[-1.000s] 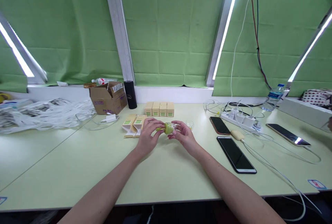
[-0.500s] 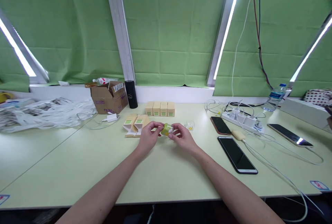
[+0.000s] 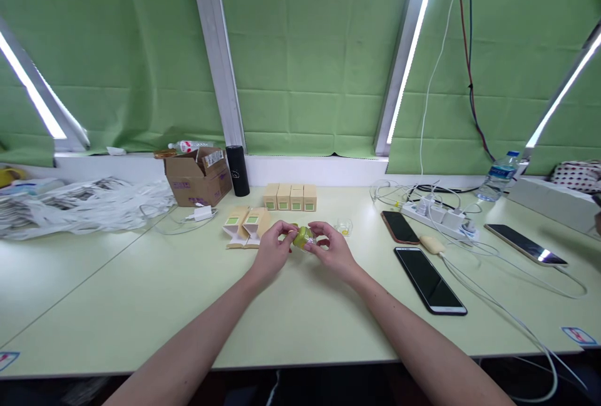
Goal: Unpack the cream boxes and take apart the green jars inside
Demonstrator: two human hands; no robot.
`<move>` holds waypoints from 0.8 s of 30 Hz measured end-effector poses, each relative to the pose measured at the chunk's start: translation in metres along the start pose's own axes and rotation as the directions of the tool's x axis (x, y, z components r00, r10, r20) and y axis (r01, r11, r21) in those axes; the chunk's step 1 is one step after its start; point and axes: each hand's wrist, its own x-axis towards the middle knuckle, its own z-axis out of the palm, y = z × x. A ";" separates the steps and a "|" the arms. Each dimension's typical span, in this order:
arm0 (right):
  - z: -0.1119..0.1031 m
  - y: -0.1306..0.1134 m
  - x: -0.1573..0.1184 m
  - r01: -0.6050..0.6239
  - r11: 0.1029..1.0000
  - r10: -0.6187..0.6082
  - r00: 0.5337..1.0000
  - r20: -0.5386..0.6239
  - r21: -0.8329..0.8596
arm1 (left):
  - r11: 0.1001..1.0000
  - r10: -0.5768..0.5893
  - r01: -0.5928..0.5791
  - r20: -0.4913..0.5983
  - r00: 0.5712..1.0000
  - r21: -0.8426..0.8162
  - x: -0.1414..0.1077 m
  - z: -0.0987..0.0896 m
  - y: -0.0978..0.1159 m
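Observation:
Between my fingertips, above the middle of the table point(image 3: 300, 306), is a small green-and-clear container point(image 3: 303, 237). My left hand point(image 3: 275, 248) pinches its left side with thumb and fingers. On the right side, my right hand point(image 3: 334, 248) grips it the same way, with the clear part showing near the thumb. Just beyond my right hand stands a small clear cup point(image 3: 344, 227) with something yellow at its bottom. Left of my left hand lie two opened cardboard boxes point(image 3: 245, 225) with green labels. Several closed small boxes point(image 3: 290, 197) stand in a row behind.
A brown carton point(image 3: 197, 183) and a black cylinder point(image 3: 238, 171) stand at the back left, beside white straps point(image 3: 89, 205). At right lie a white-edged phone point(image 3: 431, 281), a dark phone point(image 3: 399, 227), a power strip point(image 3: 441, 218) and loose cables. A water bottle point(image 3: 498, 177) is farther back.
The container has turned in my fingers, showing more of its green surface. Both hands keep hold of it in nearly the same spot.

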 end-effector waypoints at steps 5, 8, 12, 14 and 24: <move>-0.002 -0.001 0.001 0.002 0.999 -0.001 1.000 -0.020 0.038 | 0.991 0.011 -0.020 -0.065 0.998 -0.129 0.006 -0.002 -0.001; -0.004 -0.002 0.000 0.026 0.997 -0.024 0.999 -0.033 0.071 | 0.960 -0.028 -0.004 -0.110 0.994 -0.280 0.012 -0.006 -0.002; -0.005 -0.003 -0.001 0.072 0.989 -0.070 0.997 -0.024 0.130 | 0.890 -0.139 0.055 -0.153 0.978 -0.453 0.017 -0.011 -0.005; -0.006 -0.003 -0.002 0.100 0.980 -0.097 0.995 -0.022 0.169 | 0.855 -0.191 0.081 -0.166 0.967 -0.513 0.019 -0.013 -0.007; -0.010 -0.012 -0.004 0.247 0.957 -0.241 0.969 -0.056 0.151 | 0.788 -0.271 0.144 -0.127 0.954 -0.599 0.018 -0.013 -0.009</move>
